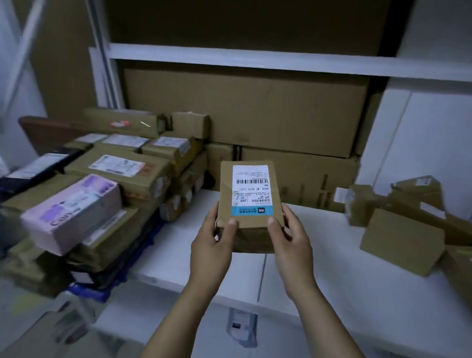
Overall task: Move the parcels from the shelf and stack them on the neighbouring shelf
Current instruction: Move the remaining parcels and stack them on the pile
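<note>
Grip: left hand [210, 253] and right hand [292, 245] both clamped on the near end of a small brown parcel [249, 192], thumbs on top, fingers hidden beneath. It is held above the white shelf [336, 274], long axis running away from the person, far end tipped up. The tidy parcel stack [117, 170] lies left of the grip, left hand nearer, so likely the drop spot. Well apart on the right, loose parcels [402, 244]. Facing up, the shipping label [252, 190], upside down to camera: barcode, ZTO logo, blue strip at near edge, small print unreadable. Behind, big cartons [243, 105]
</note>
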